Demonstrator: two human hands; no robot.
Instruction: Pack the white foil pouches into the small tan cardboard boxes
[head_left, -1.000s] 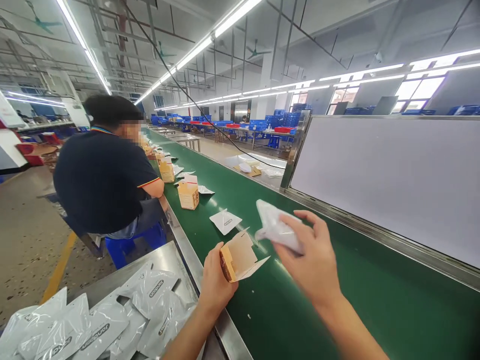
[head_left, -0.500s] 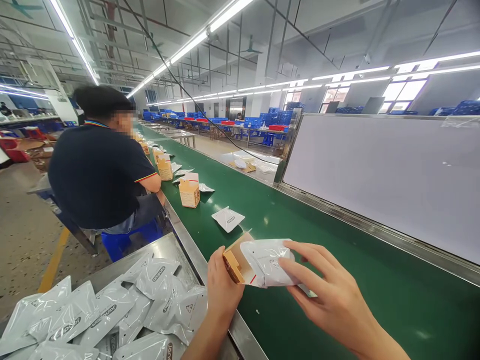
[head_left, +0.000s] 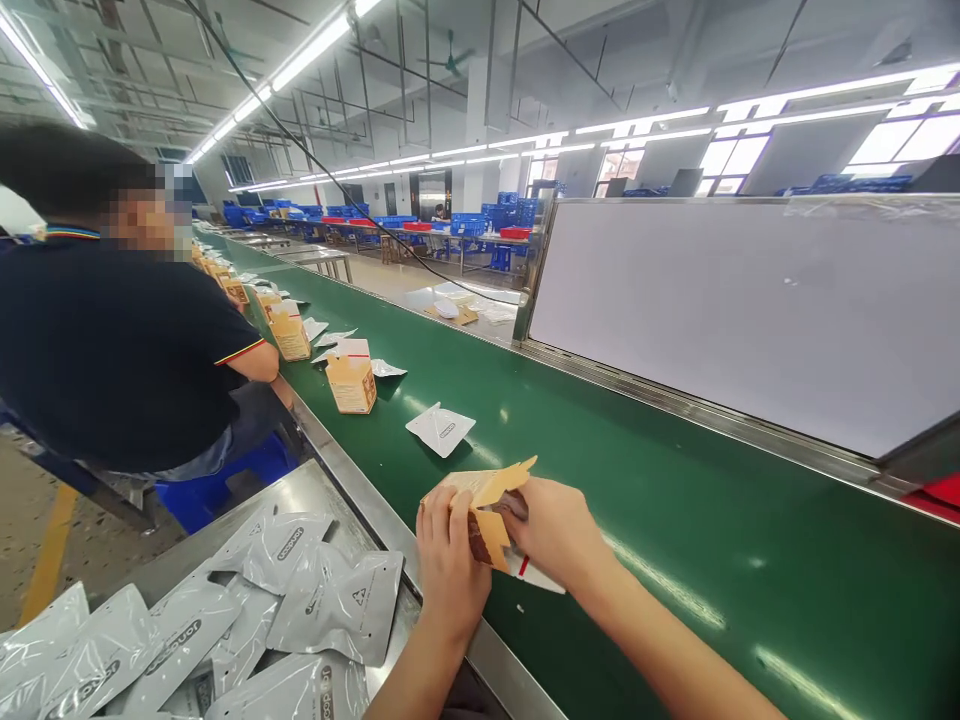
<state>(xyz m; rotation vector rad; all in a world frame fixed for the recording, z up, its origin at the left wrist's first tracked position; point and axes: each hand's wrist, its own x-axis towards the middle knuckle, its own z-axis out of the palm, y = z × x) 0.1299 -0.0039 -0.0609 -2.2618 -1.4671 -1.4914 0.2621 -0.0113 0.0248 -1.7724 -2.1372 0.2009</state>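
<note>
My left hand [head_left: 448, 565] grips a small tan cardboard box [head_left: 484, 500] by its side, just above the near edge of the green conveyor belt [head_left: 675, 560]. The box's top flaps stand open. My right hand [head_left: 559, 535] is closed at the box's open end, its fingers pressed on a white plastic pouch that is mostly inside the box. Only a white corner of the pouch [head_left: 536, 575] with a red mark shows below my right hand.
Several grey-white pouches [head_left: 225, 620] lie on the steel side table at lower left. A flat white pouch [head_left: 441, 428] and open tan boxes [head_left: 351, 380] sit farther up the belt. A person in a dark shirt [head_left: 112, 350] sits at left. A white panel [head_left: 735, 310] borders the belt's far side.
My right hand brought the white pouch down from above the belt to the box's open end and pushed it in. The view has shifted left and nearer.
</note>
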